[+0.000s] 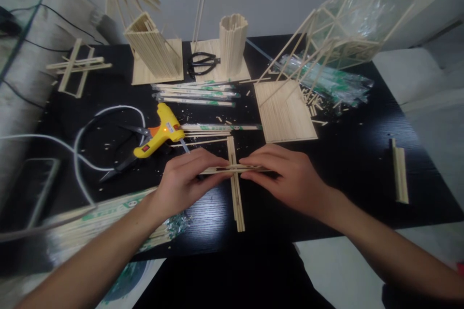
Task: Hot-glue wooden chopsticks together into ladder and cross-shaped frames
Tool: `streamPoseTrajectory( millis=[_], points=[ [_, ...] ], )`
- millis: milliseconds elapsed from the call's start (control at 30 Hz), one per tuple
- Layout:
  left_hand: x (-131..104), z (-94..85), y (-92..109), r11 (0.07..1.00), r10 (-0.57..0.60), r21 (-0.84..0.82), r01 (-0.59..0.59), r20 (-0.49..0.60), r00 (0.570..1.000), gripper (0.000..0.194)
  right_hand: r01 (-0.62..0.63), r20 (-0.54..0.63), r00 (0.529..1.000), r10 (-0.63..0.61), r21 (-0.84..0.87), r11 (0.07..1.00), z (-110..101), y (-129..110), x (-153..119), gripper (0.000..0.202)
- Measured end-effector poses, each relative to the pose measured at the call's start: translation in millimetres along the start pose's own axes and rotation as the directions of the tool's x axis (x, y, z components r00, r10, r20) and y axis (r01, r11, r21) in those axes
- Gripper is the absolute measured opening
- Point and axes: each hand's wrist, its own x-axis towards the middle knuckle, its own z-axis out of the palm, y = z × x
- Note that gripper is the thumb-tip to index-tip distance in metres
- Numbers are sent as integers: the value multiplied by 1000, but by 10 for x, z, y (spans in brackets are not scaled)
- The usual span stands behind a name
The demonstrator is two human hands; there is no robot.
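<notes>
A cross of pale wooden chopsticks (pixel 236 203) lies in front of me, one bundle running away from me and the other lying across it. My left hand (pixel 192 174) pinches the crosswise sticks just left of the crossing, thumb nearer me and fingers on the far side. From the right, my right hand (pixel 286 174) pinches the same sticks close to the crossing. Both hands partly hide the crosswise sticks. Beyond my left hand lies a yellow glue gun (pixel 159 133) with its orange light lit. Loose chopsticks (pixel 206 133) sit just past the cross.
Stick-built structures (pixel 154 50) stand on flat stick bases at the back, with black-handled scissors (pixel 203 63) between. A stick panel (pixel 286 113) carries a slanting frame. Wrapped chopsticks (pixel 108 212) lie front left; a white cable (pixel 76 154) loops at left. A short stick bundle (pixel 399 174) lies right.
</notes>
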Motion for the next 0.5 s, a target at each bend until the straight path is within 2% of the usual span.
streamPoseTrajectory(
  millis=[367,433,500],
  points=[
    [-21,-6,-17,1000,-16,14,16,5,1000,17,36,-19,999,-37,-27,999,52,-6,35,12],
    [-22,-9,-21,1000,-17,6,17,14,1000,17,-1,-8,1000,1,10,1000,12,-19,48,12],
    [-20,-14,-20,1000,-19,2,19,21,1000,17,-108,8,994,107,99,989,-56,-33,77,14]
  ],
)
